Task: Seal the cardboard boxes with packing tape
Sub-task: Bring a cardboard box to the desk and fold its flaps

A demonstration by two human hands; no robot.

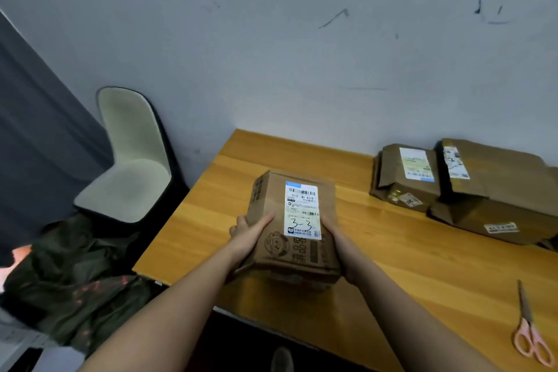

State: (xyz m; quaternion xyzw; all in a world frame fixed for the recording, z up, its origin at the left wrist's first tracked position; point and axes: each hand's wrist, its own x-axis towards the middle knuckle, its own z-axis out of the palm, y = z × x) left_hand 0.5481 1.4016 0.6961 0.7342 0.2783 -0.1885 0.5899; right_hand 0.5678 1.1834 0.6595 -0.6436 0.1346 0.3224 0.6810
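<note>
So the box (294,226) in play here is a small brown cardboard one with a white shipping label (303,210) on top, sitting near the front left part of the wooden table (422,266). Judging by its size and how it's held, it's probably pretty light, and the walls look stiff enough to take a squeeze. The cardboard looks a bit worn at the edges though, so pressing hard on the flaps could crease them. Matte surface, so not slippery. Best hold is on the two opposite side walls, which is basically what's happening.

The left hand (246,234) is on the box's left side, thumb up on the top face and fingers wrapped down the wall. The right hand (332,238) mirrors it on the right edge, mostly hidden behind the box, but that grip seems clamped on too. Both forearms reach straight forward, about parallel.

No tape roll in view. Pink scissors (530,332) lie at the table's right, and two more boxes (453,184) sit by the wall.
</note>
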